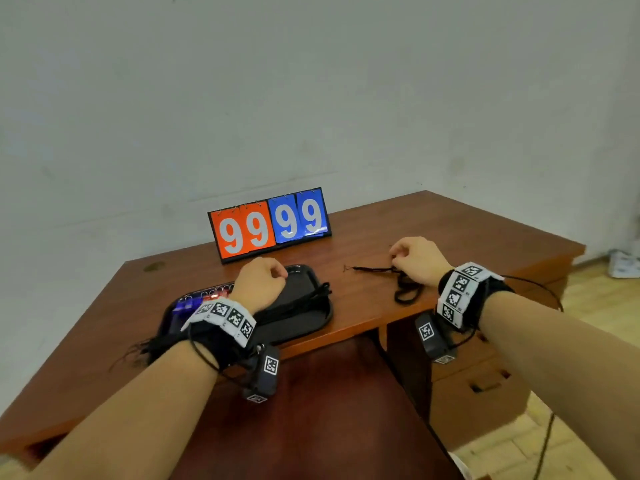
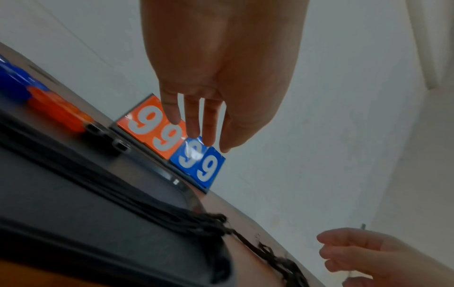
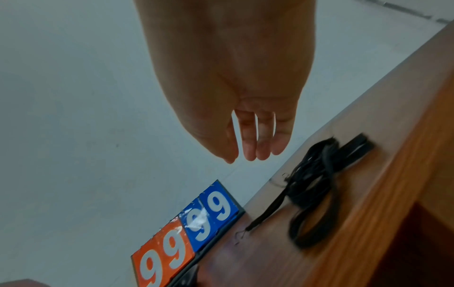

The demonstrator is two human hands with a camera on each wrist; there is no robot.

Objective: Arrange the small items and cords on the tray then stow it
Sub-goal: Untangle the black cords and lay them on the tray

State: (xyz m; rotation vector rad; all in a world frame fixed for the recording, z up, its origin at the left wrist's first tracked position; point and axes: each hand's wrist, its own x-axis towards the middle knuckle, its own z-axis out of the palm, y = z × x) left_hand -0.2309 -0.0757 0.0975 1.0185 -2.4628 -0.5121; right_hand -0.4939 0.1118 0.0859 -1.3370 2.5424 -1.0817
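Note:
A black tray [image 1: 311, 323] lies on the wooden desk near its front edge. A bundle of black cords [image 1: 313, 294] stretches across it, and blue and red small items [image 1: 197, 299] line its far left rim. My left hand [image 1: 273, 268] hovers over the tray's back part. In the left wrist view its fingers [image 2: 209, 124] hang nearly straight and hold nothing. One loose black cord [image 1: 403, 292] lies on the desk right of the tray. My right hand [image 1: 398, 258] hangs just above it with relaxed, empty fingers [image 3: 248, 139]; the cord [image 3: 312, 194] rests on the wood below.
A flip scoreboard [image 1: 270, 223] reading 9999 stands at the back of the desk [image 1: 467, 230] against the wall. A drawer unit [image 1: 485, 386] sits under the desk's right side. A dark red chair seat [image 1: 329, 410] is below the front edge.

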